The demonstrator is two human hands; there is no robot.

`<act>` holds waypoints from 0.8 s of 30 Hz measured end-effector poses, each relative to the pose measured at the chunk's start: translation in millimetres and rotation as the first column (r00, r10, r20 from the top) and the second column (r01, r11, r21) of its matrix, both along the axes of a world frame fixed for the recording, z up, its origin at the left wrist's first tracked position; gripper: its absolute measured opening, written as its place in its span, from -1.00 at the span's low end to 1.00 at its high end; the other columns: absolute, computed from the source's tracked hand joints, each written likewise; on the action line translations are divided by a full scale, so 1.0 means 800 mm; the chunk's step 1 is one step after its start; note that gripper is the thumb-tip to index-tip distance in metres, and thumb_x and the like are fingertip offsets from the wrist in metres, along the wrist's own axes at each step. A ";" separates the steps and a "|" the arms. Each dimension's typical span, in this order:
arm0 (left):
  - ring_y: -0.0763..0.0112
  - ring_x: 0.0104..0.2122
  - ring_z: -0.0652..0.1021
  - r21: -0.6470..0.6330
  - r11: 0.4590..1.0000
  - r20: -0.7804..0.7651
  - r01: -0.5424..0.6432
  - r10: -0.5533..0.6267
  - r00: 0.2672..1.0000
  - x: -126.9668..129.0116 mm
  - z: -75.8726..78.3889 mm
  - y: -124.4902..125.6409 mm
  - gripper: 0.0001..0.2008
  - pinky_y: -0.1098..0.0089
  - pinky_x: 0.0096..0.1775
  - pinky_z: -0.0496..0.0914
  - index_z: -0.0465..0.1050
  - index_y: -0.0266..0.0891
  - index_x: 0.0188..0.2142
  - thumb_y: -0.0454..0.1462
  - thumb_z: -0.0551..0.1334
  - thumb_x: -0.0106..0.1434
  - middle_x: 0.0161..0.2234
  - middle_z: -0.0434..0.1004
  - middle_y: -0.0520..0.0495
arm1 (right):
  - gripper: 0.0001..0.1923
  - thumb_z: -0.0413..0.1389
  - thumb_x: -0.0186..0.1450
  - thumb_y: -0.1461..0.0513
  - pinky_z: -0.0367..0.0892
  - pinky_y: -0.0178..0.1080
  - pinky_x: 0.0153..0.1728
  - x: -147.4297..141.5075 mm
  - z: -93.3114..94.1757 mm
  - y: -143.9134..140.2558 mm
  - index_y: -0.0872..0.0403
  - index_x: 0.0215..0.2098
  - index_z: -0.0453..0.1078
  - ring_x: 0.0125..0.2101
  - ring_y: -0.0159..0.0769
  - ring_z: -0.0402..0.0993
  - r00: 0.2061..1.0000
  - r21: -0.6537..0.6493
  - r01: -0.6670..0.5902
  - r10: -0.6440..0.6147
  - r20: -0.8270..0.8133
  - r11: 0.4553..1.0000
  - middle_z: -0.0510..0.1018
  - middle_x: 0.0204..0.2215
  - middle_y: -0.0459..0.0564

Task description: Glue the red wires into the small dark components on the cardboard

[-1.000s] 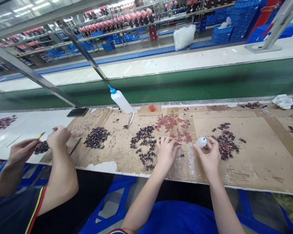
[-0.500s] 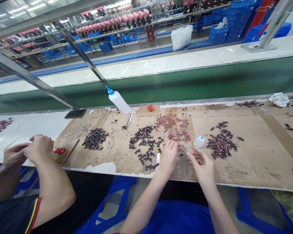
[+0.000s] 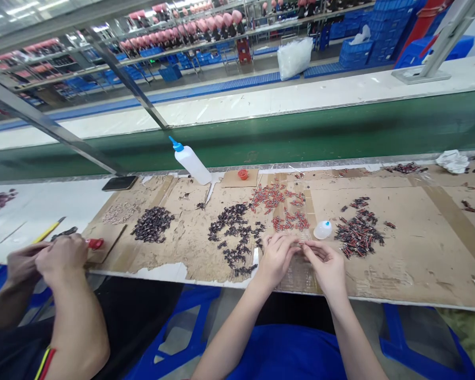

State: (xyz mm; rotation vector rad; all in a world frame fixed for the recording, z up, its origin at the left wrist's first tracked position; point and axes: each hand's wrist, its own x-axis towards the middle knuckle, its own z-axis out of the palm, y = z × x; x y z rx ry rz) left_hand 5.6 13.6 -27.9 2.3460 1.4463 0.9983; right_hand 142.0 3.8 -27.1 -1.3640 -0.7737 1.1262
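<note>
My left hand (image 3: 276, 257) and my right hand (image 3: 326, 264) meet fingertip to fingertip over the cardboard-covered bench (image 3: 411, 258), pinching a tiny part that I cannot make out. A small clear glue bottle with a blue tip (image 3: 323, 229) lies on the cardboard just beyond my right hand. A pile of small dark parts (image 3: 235, 232) lies left of my left hand. Red pieces (image 3: 285, 208) are scattered just beyond my hands. To the right sits a heap of dark-and-red pieces (image 3: 358, 232).
A co-worker's hands (image 3: 49, 258) work at the left by a red item (image 3: 95, 243) and a yellow tool (image 3: 47, 230). A tilted white squeeze bottle (image 3: 192, 162), a red cap (image 3: 243, 174), a phone (image 3: 119, 183) and another dark pile (image 3: 153, 224) lie farther back. A green conveyor (image 3: 301, 137) runs behind.
My right hand set the small glue bottle down on the cardboard and came back to meet my left hand. The co-worker's hands drew nearer the bench edge.
</note>
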 end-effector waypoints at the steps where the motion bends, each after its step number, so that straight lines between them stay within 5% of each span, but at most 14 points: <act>1: 0.34 -0.13 0.52 -0.014 1.000 0.013 -0.022 0.022 1.000 -0.003 -0.001 -0.003 -0.82 0.28 -0.07 0.20 0.44 -0.15 -0.09 -0.33 0.21 0.31 -0.19 0.63 -0.02 | -0.56 0.37 -0.14 -0.06 0.55 -0.15 -0.40 0.001 -0.001 -0.001 0.11 -0.48 0.53 -0.49 -0.19 0.59 1.000 0.008 0.018 -0.018 0.004 1.000 0.64 -0.50 0.06; 6: 0.32 -0.19 0.51 -0.076 0.990 -0.010 -0.121 0.121 0.993 -0.012 -0.006 -0.021 -0.91 0.25 -0.09 0.18 0.49 -0.13 -0.20 -0.30 0.24 0.30 -0.25 0.63 0.00 | -0.61 0.36 -0.10 -0.02 0.55 -0.13 -0.35 0.006 -0.008 -0.010 0.11 -0.48 0.54 -0.47 -0.18 0.60 0.997 -0.003 0.025 -0.025 0.072 1.000 0.65 -0.50 0.07; 16: 0.30 -0.19 0.48 -0.099 0.988 -0.056 -0.116 0.111 0.992 -0.003 -0.008 -0.013 -0.91 0.23 -0.15 0.18 0.54 -0.11 -0.29 -0.33 0.26 0.27 -0.27 0.60 -0.01 | -0.68 0.28 0.01 -0.01 0.56 -0.12 -0.41 0.006 -0.006 -0.014 0.08 -0.45 0.57 -0.51 -0.14 0.61 0.964 -0.021 -0.073 0.076 0.254 0.997 0.66 -0.49 0.07; 24: 0.38 -0.17 0.59 -0.023 0.998 0.038 -0.050 0.051 0.998 -0.010 -0.008 -0.022 -0.81 0.21 -0.01 0.14 0.53 -0.09 -0.28 -0.38 0.16 0.33 -0.28 0.68 0.08 | -0.55 0.35 -0.09 -0.09 0.57 -0.08 -0.28 0.010 0.000 -0.015 0.10 -0.47 0.51 -0.41 -0.12 0.63 0.992 -0.040 -0.125 0.124 -0.027 0.991 0.66 -0.45 0.08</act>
